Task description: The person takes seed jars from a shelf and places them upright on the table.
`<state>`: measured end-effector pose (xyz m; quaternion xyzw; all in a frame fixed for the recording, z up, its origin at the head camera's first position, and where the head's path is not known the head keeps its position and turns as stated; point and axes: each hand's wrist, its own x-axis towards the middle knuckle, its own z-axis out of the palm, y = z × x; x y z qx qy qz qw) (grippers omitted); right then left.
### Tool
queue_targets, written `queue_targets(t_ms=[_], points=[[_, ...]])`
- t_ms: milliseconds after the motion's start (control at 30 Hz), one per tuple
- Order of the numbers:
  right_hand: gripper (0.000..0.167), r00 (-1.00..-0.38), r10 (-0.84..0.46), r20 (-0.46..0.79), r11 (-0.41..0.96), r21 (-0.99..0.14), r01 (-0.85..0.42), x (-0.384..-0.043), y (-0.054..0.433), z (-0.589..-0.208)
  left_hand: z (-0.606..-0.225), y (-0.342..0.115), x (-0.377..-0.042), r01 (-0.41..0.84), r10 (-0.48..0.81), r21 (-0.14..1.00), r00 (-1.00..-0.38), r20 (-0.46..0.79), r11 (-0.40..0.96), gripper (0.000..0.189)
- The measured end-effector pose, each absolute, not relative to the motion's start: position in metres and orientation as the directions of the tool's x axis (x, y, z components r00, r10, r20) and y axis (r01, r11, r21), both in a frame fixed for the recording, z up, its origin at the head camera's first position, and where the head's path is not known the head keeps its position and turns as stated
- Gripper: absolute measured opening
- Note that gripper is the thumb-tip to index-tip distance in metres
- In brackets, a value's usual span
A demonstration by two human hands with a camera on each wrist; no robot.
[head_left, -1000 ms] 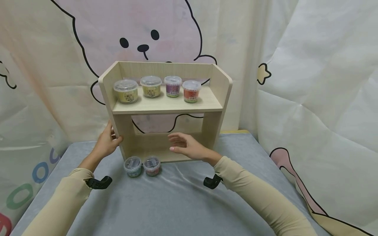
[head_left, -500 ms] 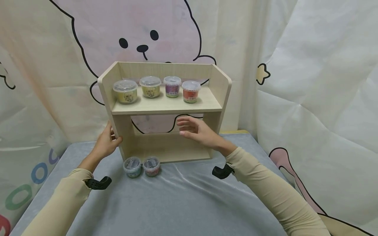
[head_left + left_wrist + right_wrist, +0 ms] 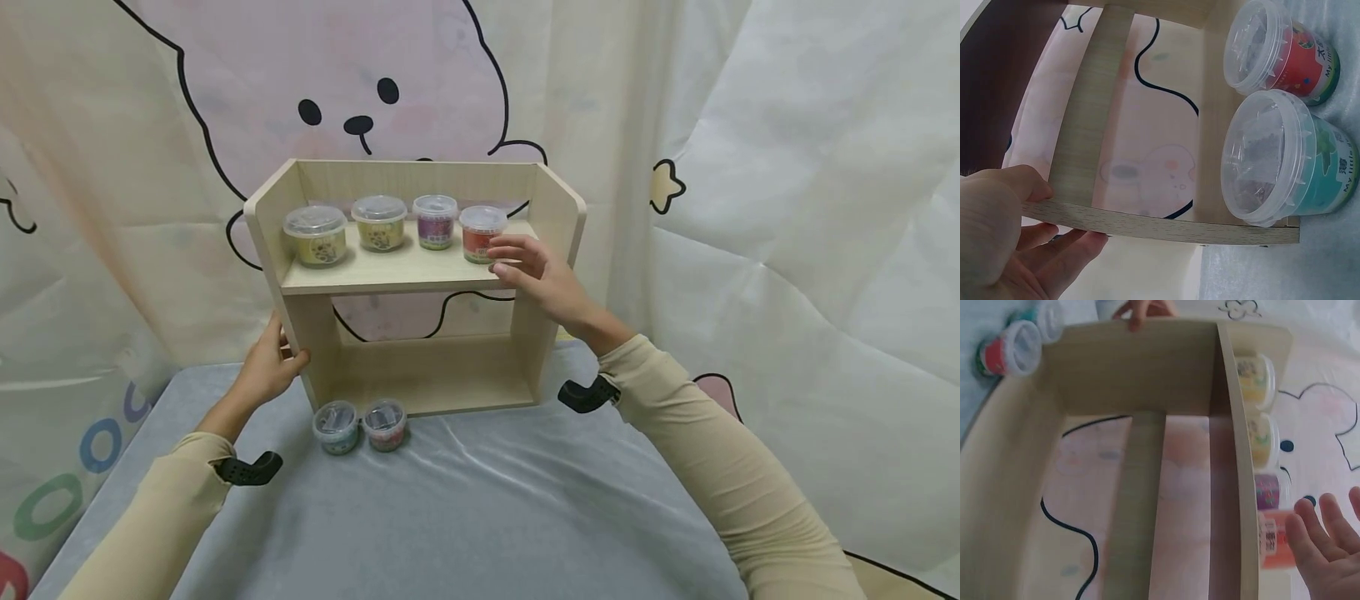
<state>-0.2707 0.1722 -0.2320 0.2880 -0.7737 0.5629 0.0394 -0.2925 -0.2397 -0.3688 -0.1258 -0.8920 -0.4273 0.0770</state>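
A two-tier wooden shelf (image 3: pixel 423 279) stands on the table. My left hand (image 3: pixel 262 367) grips its left side panel (image 3: pixel 1166 226), thumb on the inner side and fingers on the outer. On the upper tier, the red-filled tub (image 3: pixel 476 242) is rightmost, beside a purple-filled tub (image 3: pixel 435 229). My right hand (image 3: pixel 547 283) is at that red tub's right front, fingers apart and loosely bent, fingertips overlapping its edge in the head view. In the right wrist view, the fingers (image 3: pixel 1307 544) are extended beside the tub, not wrapped round it.
Two yellow-filled tubs (image 3: pixel 317 237) occupy the upper tier's left half. A teal tub (image 3: pixel 1322 165) and a second red tub (image 3: pixel 1300 62) stand on the blue-grey tablecloth (image 3: pixel 450 517) at the shelf's lower front left. Printed curtains (image 3: pixel 787 250) hang behind and beside the table.
My right hand has risen from in front of the lower tier, moving up and right to the red tub on the upper tier. The left hand keeps its hold on the side panel.
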Motion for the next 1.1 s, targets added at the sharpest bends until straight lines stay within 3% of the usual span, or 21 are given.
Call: queue_targets(t_ms=[667,867,1100], points=[[0.057,-0.923,-0.159,0.351,0.28,-0.881,-0.383,-0.329,0.17,-0.219,-0.371,-0.241,-0.294,0.28,0.166,0.754,-0.96,0.225,0.595,0.094],[0.06,-0.957,-0.149,0.251,0.166,-0.947,-0.274,-0.345,0.162,-0.218,-0.372,-0.242,-0.294,0.288,0.168,0.75,-0.958,0.234,0.595,0.093],[0.065,-0.959,-0.228,0.171,0.046,-0.981,-0.186,-0.352,0.16,-0.221,-0.371,-0.241,-0.293,0.287,0.168,0.758,-0.958,0.233,0.586,0.093]])
